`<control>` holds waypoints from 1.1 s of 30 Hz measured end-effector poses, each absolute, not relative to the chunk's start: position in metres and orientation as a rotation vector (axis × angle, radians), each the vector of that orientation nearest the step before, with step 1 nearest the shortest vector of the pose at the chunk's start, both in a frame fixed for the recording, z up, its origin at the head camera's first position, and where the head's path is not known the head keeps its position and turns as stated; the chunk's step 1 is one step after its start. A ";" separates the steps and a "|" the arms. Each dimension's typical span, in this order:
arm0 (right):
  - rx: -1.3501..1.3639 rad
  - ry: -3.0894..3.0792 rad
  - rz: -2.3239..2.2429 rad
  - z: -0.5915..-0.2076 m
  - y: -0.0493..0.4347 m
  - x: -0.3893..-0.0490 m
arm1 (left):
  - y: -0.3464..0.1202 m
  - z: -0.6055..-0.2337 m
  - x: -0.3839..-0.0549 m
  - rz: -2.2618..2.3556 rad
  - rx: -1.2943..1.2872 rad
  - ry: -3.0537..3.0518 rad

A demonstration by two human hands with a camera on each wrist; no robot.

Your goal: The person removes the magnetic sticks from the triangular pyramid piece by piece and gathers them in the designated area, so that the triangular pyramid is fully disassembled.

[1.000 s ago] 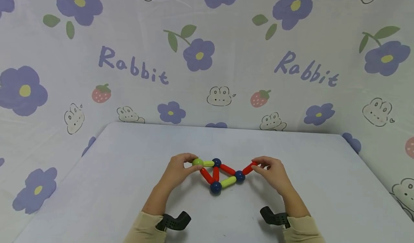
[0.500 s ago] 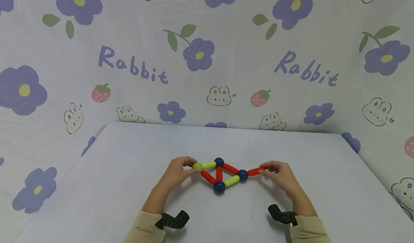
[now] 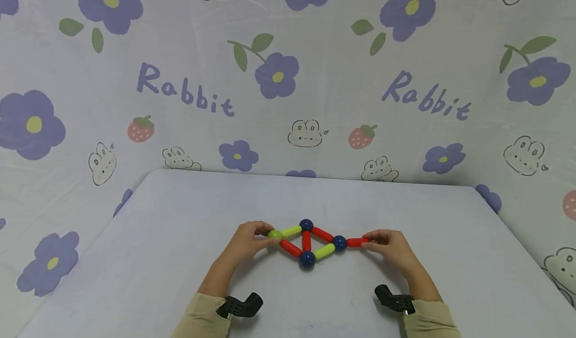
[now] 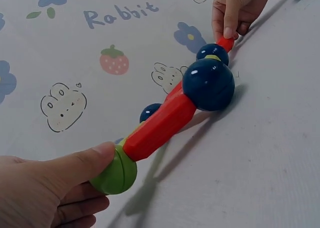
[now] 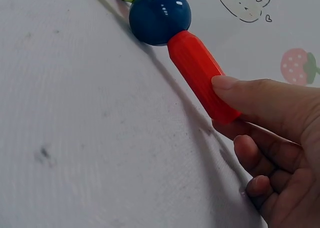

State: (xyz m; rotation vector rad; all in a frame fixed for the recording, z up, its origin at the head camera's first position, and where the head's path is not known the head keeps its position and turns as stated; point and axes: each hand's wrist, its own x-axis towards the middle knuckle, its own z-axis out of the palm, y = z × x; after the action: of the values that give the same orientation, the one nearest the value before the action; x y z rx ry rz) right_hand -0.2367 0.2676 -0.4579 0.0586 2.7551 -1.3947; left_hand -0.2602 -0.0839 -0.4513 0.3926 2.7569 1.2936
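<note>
A flat shape of magnetic balls and rods spans the two hands in the head view. My left hand (image 3: 250, 241) pinches the green ball (image 4: 118, 174) at its left corner between thumb and fingers. From that ball, a yellow-green rod (image 3: 291, 231) runs to the far navy ball (image 3: 306, 225) and a red rod (image 4: 160, 123) to the near navy ball (image 3: 307, 259). A second red rod (image 3: 307, 242) joins these two navy balls. Further rods lead to the right navy ball (image 5: 160, 16). My right hand (image 3: 390, 248) pinches the outer end of a red rod (image 5: 197, 71) attached there.
The white table (image 3: 202, 198) extends around the shape, with its back edge against a printed cloth (image 3: 333, 98). A black wrist camera mount (image 3: 240, 305) sits on the left wrist, another mount (image 3: 393, 299) on the right. Shadows fall beneath the shape.
My right hand has moved right and nearer the person, swinging its red rod from slanting upward to nearly level. The whole shape has turned slightly and shifted right; my left hand still holds the green ball.
</note>
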 end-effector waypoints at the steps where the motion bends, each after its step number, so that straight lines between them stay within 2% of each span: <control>1: 0.055 2.757 -1.392 -0.458 0.268 -0.237 | -0.084 -0.452 -0.260 1.295 0.391 2.755; 26: 0.011 2.774 -1.365 -0.463 0.269 -0.237 | -0.086 -0.462 -0.260 1.374 0.474 2.708; 33: 0.011 2.776 -1.321 -0.452 0.266 -0.237 | -0.087 -0.464 -0.262 1.384 0.461 2.692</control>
State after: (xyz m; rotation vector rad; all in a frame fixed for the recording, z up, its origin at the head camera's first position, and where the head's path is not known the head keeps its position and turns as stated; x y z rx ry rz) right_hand -0.2371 0.2658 -0.4521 0.0109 2.7762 -1.3208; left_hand -0.2623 -0.0869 -0.4638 0.4607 2.6921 1.3840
